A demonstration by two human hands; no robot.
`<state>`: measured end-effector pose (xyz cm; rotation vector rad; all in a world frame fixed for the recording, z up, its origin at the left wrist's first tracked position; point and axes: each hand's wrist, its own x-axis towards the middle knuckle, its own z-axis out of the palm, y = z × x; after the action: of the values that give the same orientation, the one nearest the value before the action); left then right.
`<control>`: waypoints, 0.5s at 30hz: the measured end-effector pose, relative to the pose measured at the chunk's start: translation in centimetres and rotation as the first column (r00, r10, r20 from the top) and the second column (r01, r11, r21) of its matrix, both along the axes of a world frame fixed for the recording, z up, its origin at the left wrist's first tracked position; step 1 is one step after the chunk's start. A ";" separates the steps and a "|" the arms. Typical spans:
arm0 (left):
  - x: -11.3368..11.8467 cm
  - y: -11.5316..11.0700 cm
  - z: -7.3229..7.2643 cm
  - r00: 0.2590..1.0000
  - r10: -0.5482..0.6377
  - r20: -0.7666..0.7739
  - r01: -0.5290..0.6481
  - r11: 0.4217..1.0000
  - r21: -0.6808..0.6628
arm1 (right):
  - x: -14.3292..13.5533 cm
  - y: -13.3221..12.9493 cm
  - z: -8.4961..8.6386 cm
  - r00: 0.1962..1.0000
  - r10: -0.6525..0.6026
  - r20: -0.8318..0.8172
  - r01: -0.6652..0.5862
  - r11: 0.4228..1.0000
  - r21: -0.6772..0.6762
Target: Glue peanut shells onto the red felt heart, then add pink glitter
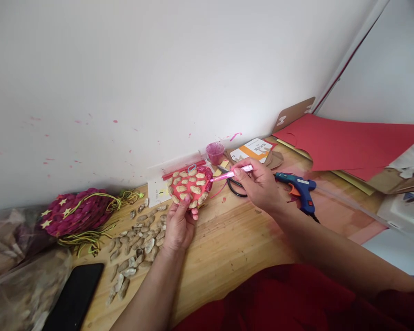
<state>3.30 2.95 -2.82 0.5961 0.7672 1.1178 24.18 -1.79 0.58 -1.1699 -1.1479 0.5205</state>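
Note:
A red card piece (189,186) covered with peanut shells is held up over the wooden table, a small blue loop at its top. Shells along its right edge are dark pink, while the others are tan. My left hand (181,220) grips its lower edge, thumb on the front. My right hand (258,184) is closed around a white and pink brush or pen (232,174), whose tip meets the card's right edge near the pink shells. Behind the card stands a clear cup (215,152) stained pink inside.
Loose peanut shells (138,243) lie left of my left arm, near a black phone (76,296), plastic bags (24,280) and a magenta bundle (84,211). At right are a blue glue gun (301,189) and red sheets (348,142). A wall (141,82) rises behind.

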 end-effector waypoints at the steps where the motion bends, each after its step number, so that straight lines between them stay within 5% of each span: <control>1: 0.0 0.0 0.0 1.000 0.003 0.003 -0.003 1.000 -0.003 | 0.1 0.0 -0.1 0.999 -0.016 0.039 0.016 1.000 0.006; 9: 0.0 0.2 0.1 0.999 0.036 0.018 -0.035 0.999 -0.041 | -0.2 -0.7 0.2 0.977 -0.012 0.212 0.004 0.999 0.040; 15: 0.1 0.2 0.3 0.999 0.042 0.027 -0.040 0.997 -0.058 | -1.0 -1.2 0.9 0.892 -0.073 0.446 -0.015 0.982 0.190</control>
<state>3.37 3.11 -2.50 0.5172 0.7878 1.1359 23.14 -3.02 1.46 -1.1706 -1.5391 0.1059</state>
